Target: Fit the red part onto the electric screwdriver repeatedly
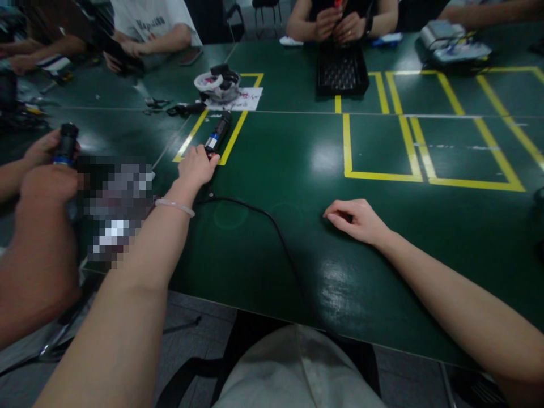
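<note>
My left hand (198, 165) reaches forward, its fingers closed on the near end of a black cylindrical tool with a blue band (217, 133). The tool lies on the green table inside a yellow taped outline, and my hand hides its near end. A black cable (272, 216) runs from beneath that hand across the table toward my lap. My right hand (357, 221) rests on the tabletop with fingers curled and thumb against them; nothing shows in it.
Beyond the tool are a clear bundle of parts (219, 85) and a white paper (254, 99). A black tray (342, 71) stands before a person opposite. At left, another person's hands hold a similar black cylinder (67, 141). Yellow tape (382, 177) marks rectangles at right.
</note>
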Demonstrator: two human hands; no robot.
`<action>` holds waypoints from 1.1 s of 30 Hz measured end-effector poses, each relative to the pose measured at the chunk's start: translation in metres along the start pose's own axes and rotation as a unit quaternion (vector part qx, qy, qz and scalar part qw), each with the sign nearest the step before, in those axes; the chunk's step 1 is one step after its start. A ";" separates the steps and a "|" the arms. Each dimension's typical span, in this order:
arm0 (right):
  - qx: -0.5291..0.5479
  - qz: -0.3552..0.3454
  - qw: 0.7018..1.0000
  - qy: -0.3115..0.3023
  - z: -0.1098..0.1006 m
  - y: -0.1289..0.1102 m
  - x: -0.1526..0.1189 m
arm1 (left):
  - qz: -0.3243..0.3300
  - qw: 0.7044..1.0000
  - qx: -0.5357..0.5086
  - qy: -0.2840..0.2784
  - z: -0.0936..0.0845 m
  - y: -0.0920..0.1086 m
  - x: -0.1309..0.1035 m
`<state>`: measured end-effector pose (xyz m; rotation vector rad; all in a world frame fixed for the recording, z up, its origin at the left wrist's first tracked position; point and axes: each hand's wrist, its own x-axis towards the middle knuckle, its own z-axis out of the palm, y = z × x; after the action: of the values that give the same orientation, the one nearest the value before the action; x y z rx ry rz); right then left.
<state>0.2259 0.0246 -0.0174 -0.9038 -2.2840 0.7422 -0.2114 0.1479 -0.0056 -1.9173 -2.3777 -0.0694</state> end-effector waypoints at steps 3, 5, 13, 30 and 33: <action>0.002 0.006 1.000 -0.006 0.001 0.001 0.000 | -0.002 1.000 0.017 0.010 0.001 0.003 -0.002; 0.001 0.011 1.000 -0.008 0.001 0.001 -0.001 | -0.004 1.000 0.018 0.006 0.001 0.004 -0.004; 0.002 0.019 1.000 -0.010 0.000 0.000 0.000 | -0.014 0.999 -0.004 0.036 0.005 0.002 -0.002; 0.008 0.025 1.000 -0.011 0.004 0.001 0.002 | 0.053 0.998 -0.010 0.034 -0.011 0.053 -0.070; 0.004 0.025 1.000 -0.012 0.005 0.003 0.003 | 0.103 0.994 -0.007 0.025 -0.017 0.075 -0.092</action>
<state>0.2219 0.0272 -0.0213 -0.9560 -2.2849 0.7887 -0.1181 0.0730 0.0007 -2.1283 -2.1415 -0.1177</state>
